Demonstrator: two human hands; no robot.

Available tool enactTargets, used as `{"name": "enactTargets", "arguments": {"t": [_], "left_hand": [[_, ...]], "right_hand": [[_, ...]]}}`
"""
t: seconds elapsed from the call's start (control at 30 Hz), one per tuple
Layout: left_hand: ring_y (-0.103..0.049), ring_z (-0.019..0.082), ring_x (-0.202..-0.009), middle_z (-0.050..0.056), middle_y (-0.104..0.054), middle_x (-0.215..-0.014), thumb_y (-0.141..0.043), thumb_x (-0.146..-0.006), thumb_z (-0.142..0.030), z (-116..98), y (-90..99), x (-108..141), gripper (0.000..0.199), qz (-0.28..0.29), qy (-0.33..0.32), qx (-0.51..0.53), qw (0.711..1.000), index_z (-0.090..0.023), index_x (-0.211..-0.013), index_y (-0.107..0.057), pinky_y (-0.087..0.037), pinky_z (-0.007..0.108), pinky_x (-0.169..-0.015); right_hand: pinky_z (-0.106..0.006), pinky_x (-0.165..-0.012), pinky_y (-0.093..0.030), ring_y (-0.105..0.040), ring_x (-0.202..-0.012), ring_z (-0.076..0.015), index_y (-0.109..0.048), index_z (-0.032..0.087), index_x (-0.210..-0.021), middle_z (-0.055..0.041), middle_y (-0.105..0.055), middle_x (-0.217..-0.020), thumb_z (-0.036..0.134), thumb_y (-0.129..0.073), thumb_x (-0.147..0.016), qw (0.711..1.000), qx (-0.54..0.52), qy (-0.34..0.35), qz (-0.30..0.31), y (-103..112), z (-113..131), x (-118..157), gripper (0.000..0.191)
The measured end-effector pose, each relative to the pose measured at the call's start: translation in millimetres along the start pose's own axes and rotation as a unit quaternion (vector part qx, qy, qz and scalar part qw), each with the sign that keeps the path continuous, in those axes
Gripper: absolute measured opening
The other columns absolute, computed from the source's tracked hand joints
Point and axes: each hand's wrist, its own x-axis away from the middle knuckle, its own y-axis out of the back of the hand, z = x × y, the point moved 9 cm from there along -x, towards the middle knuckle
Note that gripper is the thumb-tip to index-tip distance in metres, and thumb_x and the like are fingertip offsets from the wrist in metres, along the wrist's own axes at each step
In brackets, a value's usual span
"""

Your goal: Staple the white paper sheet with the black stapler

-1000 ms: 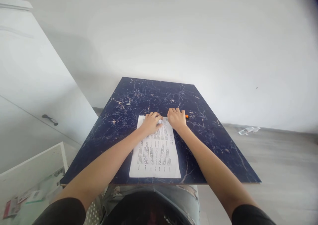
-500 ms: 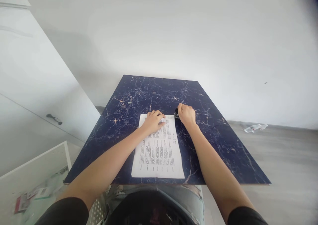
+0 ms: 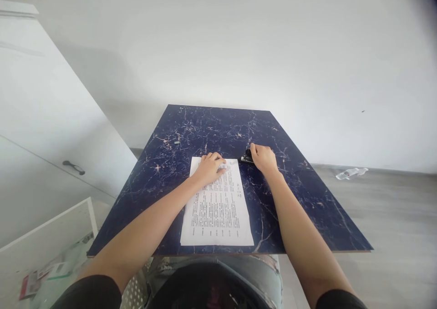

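Printed paper (image 3: 218, 218) lies on the dark blue marbled table (image 3: 290, 218), its short edge towards me. Over its far part rests my left hand (image 3: 210, 167), flat with the fingers spread and the thumb apart. My right hand (image 3: 264, 158) is closed around a small black stapler (image 3: 246, 159) just beyond the paper's far right corner. The stapler's front end points left towards that corner, with a narrow gap between them. Part of the stapler is hidden under my fingers.
A small pale piece (image 3: 176, 142) lies on the table's far left. To the left stand a white cabinet (image 3: 61, 113) with a dark handle (image 3: 73, 167) and a clear-sided bin (image 3: 44, 227) with packets inside. A crumpled clear plastic item (image 3: 351, 173) is on the floor to the right.
My right hand has drawn the stapler a little to the right, off the paper's corner, so more of it shows. My left hand stays on the paper.
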Motion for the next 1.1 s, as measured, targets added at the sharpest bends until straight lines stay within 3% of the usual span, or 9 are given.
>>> {"name": "enactTargets", "arguments": {"t": [0.3,0.43,0.6,0.7,0.77,0.87,0.93,1.1], "left_hand": [[-0.052,0.031,-0.119,0.011,-0.058,-0.133,-0.054,-0.092,-0.026,-6.7,4.7,5.1,0.035,0.021,-0.015,-0.051,0.998,-0.023,-0.122,-0.072,-0.036,0.057,-0.106],[-0.048,0.035,-0.127,0.013,-0.054,-0.141,-0.056,-0.091,-0.036,-6.5,-0.1,8.1,0.047,0.055,-0.023,-0.069,0.996,-0.024,-0.135,-0.064,-0.033,0.063,-0.11],[-0.033,0.034,-0.146,0.008,-0.041,-0.159,-0.039,-0.102,-0.049,-3.3,-14.1,6.0,0.053,0.1,-0.026,-0.051,0.993,-0.032,-0.152,-0.045,-0.014,0.069,-0.12],[-0.03,0.035,-0.149,0.01,-0.04,-0.16,-0.034,-0.102,-0.06,1.6,-13.2,2.5,0.059,0.101,-0.01,-0.051,0.994,-0.028,-0.149,-0.048,-0.009,0.069,-0.121],[-0.036,0.037,-0.146,0.015,-0.044,-0.156,-0.035,-0.099,-0.068,6.6,-6.0,0.9,0.068,0.084,0.006,-0.06,0.995,-0.023,-0.147,-0.051,-0.012,0.067,-0.122],[-0.043,0.037,-0.141,0.018,-0.047,-0.152,-0.043,-0.091,-0.077,13.8,0.8,1.6,0.085,0.082,0.016,-0.055,0.995,-0.018,-0.152,-0.044,-0.016,0.062,-0.123],[-0.038,0.037,-0.145,0.017,-0.043,-0.156,-0.05,-0.087,-0.079,15.6,-1.4,3.1,0.091,0.101,0.006,-0.036,0.994,-0.021,-0.156,-0.038,-0.011,0.062,-0.125],[-0.027,0.036,-0.153,0.015,-0.04,-0.16,-0.059,-0.086,-0.072,17.9,-7.5,2.9,0.085,0.11,0.007,0.04,0.993,-0.026,-0.154,-0.038,0.001,0.063,-0.125]], "right_hand": [[-0.029,-0.062,-0.032,-0.066,-0.074,-0.024,-0.075,0.016,-0.079,-0.0156,-0.072,-0.082,0.052,-0.03,-0.105,0.998,-0.02,-0.053,0.01,-9.3,-19.4,-0.4,0.064],[-0.029,-0.06,-0.03,-0.064,-0.07,-0.023,-0.073,0.016,-0.07,-0.0151,-0.071,-0.075,0.05,-0.032,-0.105,0.998,-0.032,-0.054,-0.023,-4.0,-17.4,0.0,0.064],[-0.03,-0.059,-0.03,-0.062,-0.064,-0.0208,-0.069,0.016,-0.063,-0.0135,-0.069,-0.067,0.051,-0.03,-0.106,0.996,-0.062,-0.014,-0.06,3.2,16.4,10.5,0.068],[-0.029,-0.059,-0.03,-0.062,-0.063,-0.0198,-0.07,0.016,-0.064,-0.0125,-0.07,-0.068,0.053,-0.032,-0.106,0.995,-0.08,0.03,-0.047,-1.7,47.7,20.6,0.067],[-0.029,-0.059,-0.031,-0.063,-0.063,-0.0195,-0.07,0.017,-0.065,-0.0119,-0.07,-0.068,0.052,-0.032,-0.106,0.994,-0.087,0.048,-0.044,-4.2,62.0,25.9,0.066],[-0.029,-0.06,-0.031,-0.063,-0.065,-0.0195,-0.069,0.017,-0.064,-0.0115,-0.07,-0.068,0.05,-0.032,-0.107,0.994,-0.086,0.049,-0.049,-3.7,67.4,29.1,0.065],[-0.03,-0.06,-0.031,-0.064,-0.066,-0.0199,-0.068,0.017,-0.063,-0.0118,-0.07,-0.069,0.049,-0.032,-0.107,0.994,-0.079,0.044,-0.052,-1.5,65.6,29.4,0.065],[-0.03,-0.061,-0.033,-0.064,-0.068,-0.021,-0.068,0.017,-0.065,-0.0117,-0.069,-0.069,0.051,-0.028,-0.107,0.994,-0.077,0.051,-0.054,4.1,66.3,31.7,0.067]]}}
